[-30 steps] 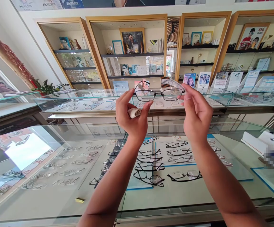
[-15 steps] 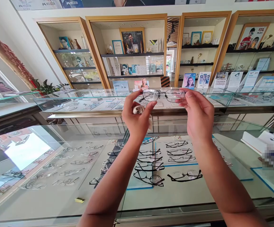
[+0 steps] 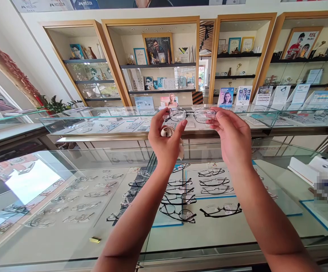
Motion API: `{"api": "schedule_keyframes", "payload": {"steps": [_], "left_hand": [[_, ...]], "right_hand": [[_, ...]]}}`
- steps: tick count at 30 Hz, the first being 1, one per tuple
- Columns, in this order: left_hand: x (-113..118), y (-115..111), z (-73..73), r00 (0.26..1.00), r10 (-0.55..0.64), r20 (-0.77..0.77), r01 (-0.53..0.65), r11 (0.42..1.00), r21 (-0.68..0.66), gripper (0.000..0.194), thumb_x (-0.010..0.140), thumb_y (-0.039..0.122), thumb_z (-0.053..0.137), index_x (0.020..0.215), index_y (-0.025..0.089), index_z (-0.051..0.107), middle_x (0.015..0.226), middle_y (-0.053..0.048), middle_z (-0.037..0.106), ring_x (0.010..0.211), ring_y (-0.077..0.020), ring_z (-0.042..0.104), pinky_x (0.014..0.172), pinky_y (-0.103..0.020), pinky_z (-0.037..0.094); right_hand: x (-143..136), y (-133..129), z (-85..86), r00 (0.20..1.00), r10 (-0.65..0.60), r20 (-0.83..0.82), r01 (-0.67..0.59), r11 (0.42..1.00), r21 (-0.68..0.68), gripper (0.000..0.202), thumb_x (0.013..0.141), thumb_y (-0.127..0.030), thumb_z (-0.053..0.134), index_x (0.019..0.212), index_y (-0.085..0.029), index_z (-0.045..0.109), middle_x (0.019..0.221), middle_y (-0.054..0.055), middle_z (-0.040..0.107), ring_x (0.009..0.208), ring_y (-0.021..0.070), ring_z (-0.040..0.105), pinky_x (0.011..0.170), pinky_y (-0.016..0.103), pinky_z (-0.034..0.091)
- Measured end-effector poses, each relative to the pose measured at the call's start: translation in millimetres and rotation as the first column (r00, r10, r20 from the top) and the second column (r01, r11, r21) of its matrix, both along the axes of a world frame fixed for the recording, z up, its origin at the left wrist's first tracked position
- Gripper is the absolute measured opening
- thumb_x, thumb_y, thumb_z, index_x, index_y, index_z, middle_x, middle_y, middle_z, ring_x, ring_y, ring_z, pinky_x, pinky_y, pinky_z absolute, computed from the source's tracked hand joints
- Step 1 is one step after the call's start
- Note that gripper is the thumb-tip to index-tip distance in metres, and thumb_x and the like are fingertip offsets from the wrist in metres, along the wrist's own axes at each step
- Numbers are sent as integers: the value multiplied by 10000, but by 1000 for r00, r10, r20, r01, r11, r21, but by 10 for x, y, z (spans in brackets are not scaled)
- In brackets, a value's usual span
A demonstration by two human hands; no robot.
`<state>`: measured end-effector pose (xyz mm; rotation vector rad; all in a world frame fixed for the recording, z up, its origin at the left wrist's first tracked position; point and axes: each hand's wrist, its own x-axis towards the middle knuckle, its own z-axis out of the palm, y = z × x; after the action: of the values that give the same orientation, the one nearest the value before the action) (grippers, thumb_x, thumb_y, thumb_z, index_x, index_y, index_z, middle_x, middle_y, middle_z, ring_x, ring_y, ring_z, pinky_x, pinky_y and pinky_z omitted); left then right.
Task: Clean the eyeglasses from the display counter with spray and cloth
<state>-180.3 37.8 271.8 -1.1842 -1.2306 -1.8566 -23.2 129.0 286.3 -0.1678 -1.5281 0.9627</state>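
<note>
A pair of eyeglasses (image 3: pixel 191 113) with a thin dark frame and clear lenses is held up in front of me, above the glass counter. My left hand (image 3: pixel 166 138) pinches its left end between thumb and forefinger. Tucked in the same palm is a crumpled cream-coloured cloth (image 3: pixel 167 131), part of which hangs down behind the wrist. At the other end, my right hand (image 3: pixel 233 134) grips the frame with its thumb and fingers closed. The right fingertips are partly hidden behind that lens.
Below my arms, a glass display counter (image 3: pixel 115 251) holds several rows of spectacles (image 3: pixel 220 209). A small gold piece (image 3: pixel 95 240) lies at left. A white case-like object (image 3: pixel 317 172) stands at right. Another glass showcase (image 3: pixel 118 126) runs across behind, with wooden-framed shelves (image 3: pixel 158 65) beyond.
The eyeglasses have turned slightly and shifted a little left. My right hand has moved left with them, while my left hand has edged right, so the hands are closer together.
</note>
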Motion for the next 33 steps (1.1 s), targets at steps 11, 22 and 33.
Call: {"api": "schedule_keyframes", "payload": {"steps": [11, 22, 33], "left_hand": [[-7, -43, 38, 996, -40, 85, 41, 999, -6, 542, 860, 462, 947, 1317, 286, 717, 1272, -75, 834, 967, -232, 805, 717, -346, 594], [-100, -120, 110, 994, -109, -25, 107, 991, -84, 532, 790, 380, 994, 1249, 272, 748, 1073, -33, 869, 629, -122, 646, 586, -302, 516], [-22, -243, 171, 954, -278, -112, 233, 923, -307, 579, 782, 363, 1007, 1303, 261, 775, 1112, -73, 870, 680, -157, 743, 635, -329, 650]], "right_hand": [[-1, 110, 26, 994, 106, 41, -100, 986, -133, 295, 1027, -498, 651, 1221, -326, 792, 1284, 60, 829, 1032, 204, 786, 876, 369, 618], [95, 185, 80, 992, 77, 100, -70, 995, -66, 170, 926, -316, 703, 1063, -297, 802, 1271, 40, 840, 1244, 241, 740, 1031, 430, 583], [215, 290, 106, 852, 324, 412, -344, 939, -28, 288, 968, -559, 833, 965, -273, 868, 1022, 29, 867, 983, 220, 771, 962, 409, 602]]}}
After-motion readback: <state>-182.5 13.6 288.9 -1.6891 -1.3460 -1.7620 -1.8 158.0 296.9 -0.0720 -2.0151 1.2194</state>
